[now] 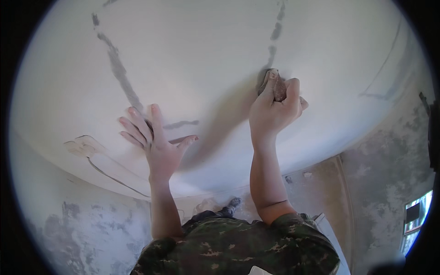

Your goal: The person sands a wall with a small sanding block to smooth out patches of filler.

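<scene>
My right hand [275, 110] grips a folded piece of brown sandpaper [280, 90] with the thumb on top. The sandpaper is against the white wall [206, 51], at the lower end of a broken line of grey filler patches [276, 31]. My left hand [156, 144] is spread over the wall with its fingers apart and holds nothing. Its fingertips lie by the lower end of a longer grey streak [118, 68], part of which the hand hides. A short grey smear [181, 124] runs to the right of the left index finger.
An electrical outlet [86, 146] with a dangling cable [113, 179] sits low on the left. Mottled side walls [374, 192] flank both sides. Below are the dusty floor [319, 192] with small debris [307, 174] and one shoe [235, 202]. Far right, a bright window [417, 213] shows.
</scene>
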Demonstrator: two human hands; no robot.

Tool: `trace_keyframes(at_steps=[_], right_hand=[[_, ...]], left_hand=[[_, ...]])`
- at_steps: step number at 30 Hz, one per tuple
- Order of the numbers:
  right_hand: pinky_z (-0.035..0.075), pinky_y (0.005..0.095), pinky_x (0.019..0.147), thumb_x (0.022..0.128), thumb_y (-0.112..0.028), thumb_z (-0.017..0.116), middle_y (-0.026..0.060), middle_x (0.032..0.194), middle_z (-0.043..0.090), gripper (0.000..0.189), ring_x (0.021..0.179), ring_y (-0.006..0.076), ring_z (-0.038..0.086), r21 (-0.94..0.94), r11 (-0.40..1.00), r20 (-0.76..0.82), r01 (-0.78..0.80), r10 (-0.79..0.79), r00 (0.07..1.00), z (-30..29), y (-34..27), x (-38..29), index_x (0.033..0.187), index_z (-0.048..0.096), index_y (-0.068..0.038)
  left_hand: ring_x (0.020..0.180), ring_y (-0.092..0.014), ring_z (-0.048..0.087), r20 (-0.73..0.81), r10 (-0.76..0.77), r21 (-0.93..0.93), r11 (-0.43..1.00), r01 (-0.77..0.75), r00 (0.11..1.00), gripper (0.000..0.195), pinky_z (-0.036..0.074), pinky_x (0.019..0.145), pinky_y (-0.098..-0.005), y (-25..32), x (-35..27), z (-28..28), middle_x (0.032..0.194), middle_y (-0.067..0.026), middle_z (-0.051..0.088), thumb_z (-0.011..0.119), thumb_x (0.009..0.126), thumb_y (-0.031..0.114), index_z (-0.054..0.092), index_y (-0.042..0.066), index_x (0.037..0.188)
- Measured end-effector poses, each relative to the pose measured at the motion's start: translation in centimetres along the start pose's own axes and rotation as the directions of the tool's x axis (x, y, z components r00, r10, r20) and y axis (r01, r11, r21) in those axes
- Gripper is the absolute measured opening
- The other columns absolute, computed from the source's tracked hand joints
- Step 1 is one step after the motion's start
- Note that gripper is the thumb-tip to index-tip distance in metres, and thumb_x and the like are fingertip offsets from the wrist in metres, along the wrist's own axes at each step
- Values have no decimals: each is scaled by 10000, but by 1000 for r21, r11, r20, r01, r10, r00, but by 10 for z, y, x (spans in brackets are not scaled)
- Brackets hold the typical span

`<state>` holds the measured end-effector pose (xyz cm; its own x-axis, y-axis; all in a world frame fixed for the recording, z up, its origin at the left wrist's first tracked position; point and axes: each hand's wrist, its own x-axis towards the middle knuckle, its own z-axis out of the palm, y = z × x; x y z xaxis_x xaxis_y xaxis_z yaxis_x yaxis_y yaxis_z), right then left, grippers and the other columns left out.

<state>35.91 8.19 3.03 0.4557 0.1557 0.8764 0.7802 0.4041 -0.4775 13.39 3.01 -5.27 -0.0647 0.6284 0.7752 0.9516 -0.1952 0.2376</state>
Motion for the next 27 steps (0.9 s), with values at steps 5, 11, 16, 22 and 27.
trace_keyframes(at_steps=[5, 11, 16, 22, 27], right_hand=[[263, 368, 767, 945, -86, 758, -52, 588, 491, 409, 562, 175, 434, -20, 989, -11, 148, -148, 989, 7, 36, -81, 699, 438, -152], [240, 368, 755, 943, -127, 782, -41, 594, 448, 440, 560, 179, 426, -27, 985, -28, 169, -169, 985, 3, 17, -35, 699, 418, -165], [249, 373, 757, 952, -150, 770, -27, 599, 417, 326, 560, 199, 400, -25, 994, 25, 109, -108, 994, 2, 1, 11, 738, 524, -150], [271, 351, 766, 945, -56, 749, -57, 591, 480, 405, 534, 145, 386, -47, 999, 37, 23, -21, 999, -11, 53, -111, 704, 439, -156], [247, 375, 757, 965, -146, 751, -38, 608, 477, 425, 563, 199, 436, -39, 999, 46, 10, -8, 999, -7, 7, -12, 692, 426, -161]], left_hand=[[1582, -528, -173, -26, 0, -1, 1000, 0, 1000, 1419, -85, 1219, -703, -9, 0, 11, 1743, -293, -76, 956, 619, 564, 153, 109, 1698], [1585, -525, -161, -48, 16, 2, 1000, -16, 999, 1419, -84, 1212, -713, -2, 0, 2, 1743, -295, -67, 948, 618, 583, 158, 113, 1699], [1587, -518, -163, -25, -12, -11, 1000, 11, 1000, 1393, -89, 1214, -706, 3, 3, -1, 1745, -291, -57, 953, 622, 566, 187, 116, 1695], [1574, -542, -176, 0, -33, -118, 992, 33, 999, 1272, -133, 1189, -731, 9, 5, 1, 1750, -281, -31, 940, 658, 563, 289, 175, 1679], [1578, -538, -168, -11, -50, -77, 996, 49, 999, 1301, -125, 1199, -721, 5, 2, -3, 1746, -291, -30, 949, 635, 567, 283, 166, 1678]])
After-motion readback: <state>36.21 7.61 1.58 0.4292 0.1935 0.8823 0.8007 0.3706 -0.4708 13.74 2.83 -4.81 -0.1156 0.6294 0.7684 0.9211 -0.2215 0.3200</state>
